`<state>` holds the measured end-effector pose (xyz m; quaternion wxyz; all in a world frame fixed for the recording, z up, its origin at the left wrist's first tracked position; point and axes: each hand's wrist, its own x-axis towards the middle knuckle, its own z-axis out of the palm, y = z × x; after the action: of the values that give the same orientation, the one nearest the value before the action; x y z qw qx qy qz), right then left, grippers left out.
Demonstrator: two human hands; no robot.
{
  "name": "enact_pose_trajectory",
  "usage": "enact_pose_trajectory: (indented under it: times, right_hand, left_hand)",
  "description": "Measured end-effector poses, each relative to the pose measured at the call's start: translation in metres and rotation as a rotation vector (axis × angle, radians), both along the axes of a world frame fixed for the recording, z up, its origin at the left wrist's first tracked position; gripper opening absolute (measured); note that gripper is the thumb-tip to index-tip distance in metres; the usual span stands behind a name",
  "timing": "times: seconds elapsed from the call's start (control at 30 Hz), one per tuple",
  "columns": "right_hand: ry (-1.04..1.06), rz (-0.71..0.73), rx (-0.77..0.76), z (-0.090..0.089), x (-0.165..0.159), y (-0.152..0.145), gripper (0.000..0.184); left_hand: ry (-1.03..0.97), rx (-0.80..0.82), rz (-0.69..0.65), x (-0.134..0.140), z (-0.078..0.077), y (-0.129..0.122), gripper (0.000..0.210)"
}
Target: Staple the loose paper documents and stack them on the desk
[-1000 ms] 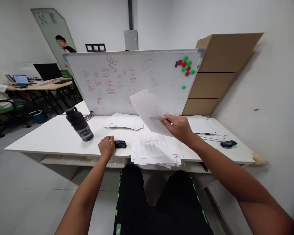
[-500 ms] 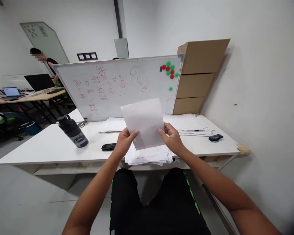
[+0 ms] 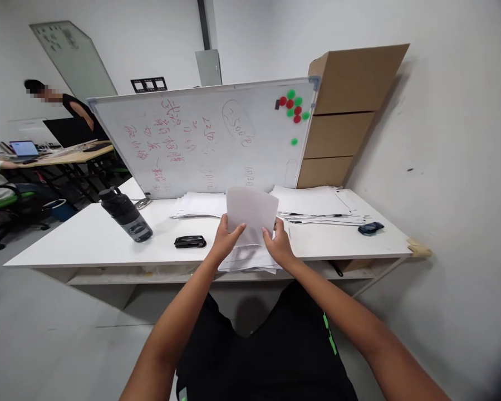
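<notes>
Between my two hands I hold white paper [image 3: 251, 209] upright, its lower edge down by a pile of printed sheets [image 3: 248, 259] at the front of the desk. My left hand [image 3: 229, 238] is closed on the paper's left side, thumb on the near face. On the right side my right hand [image 3: 279, 243] grips it the same way. Whether it is one sheet or several I cannot tell. To the left of my left hand lies a black stapler [image 3: 190, 241].
A dark bottle [image 3: 127, 216] stands on the white desk [image 3: 67, 245]. Behind are paper stacks [image 3: 200, 205] [image 3: 313, 200] and a whiteboard [image 3: 175, 150] with magnets. Cardboard boxes [image 3: 338, 133] are piled right, near a small dark packet [image 3: 371, 228]. A person [image 3: 79, 108] is at the back left.
Both hands have drawn closer together, and the paper between them now stands more upright and lower against the pile. The stapler shows fully. The camera view has shifted slightly.
</notes>
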<state>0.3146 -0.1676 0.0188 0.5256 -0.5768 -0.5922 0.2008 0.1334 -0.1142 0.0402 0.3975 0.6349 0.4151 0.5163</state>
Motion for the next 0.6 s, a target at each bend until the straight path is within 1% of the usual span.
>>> enact_pose_trajectory:
  times: [0.1, 0.2, 0.3, 0.4, 0.47, 0.5, 0.53, 0.6]
  right_hand:
    - [-0.066, 0.014, -0.004, -0.010, 0.006, 0.000, 0.054]
    - [-0.065, 0.084, 0.003, -0.017, 0.014, 0.003, 0.063]
    - [0.006, 0.106, 0.003, -0.021, 0.023, 0.004, 0.074]
    - [0.163, 0.022, 0.035, -0.019, 0.025, 0.000, 0.088]
    - [0.319, -0.004, 0.014, -0.015, 0.021, -0.010, 0.093]
    - [0.407, 0.010, -0.026, -0.012, 0.017, -0.017, 0.092]
    - [0.494, 0.044, -0.081, -0.010, 0.012, -0.024, 0.090]
    - [0.641, 0.137, -0.192, -0.006, 0.000, -0.039, 0.082]
  left_hand:
    - [-0.039, -0.011, -0.016, 0.001, -0.008, 0.001, 0.045]
    - [-0.133, -0.066, -0.043, 0.000, -0.016, 0.003, 0.049]
    - [-0.182, -0.113, -0.049, -0.004, -0.019, 0.001, 0.053]
    - [-0.265, -0.161, -0.026, -0.004, -0.013, -0.006, 0.046]
    - [-0.428, -0.267, -0.007, 0.002, -0.009, -0.010, 0.038]
    - [-0.526, -0.347, 0.004, 0.007, -0.008, -0.012, 0.034]
    - [-0.608, -0.439, 0.016, 0.013, -0.008, -0.014, 0.031]
    - [-0.705, -0.614, 0.044, 0.028, -0.011, -0.017, 0.026]
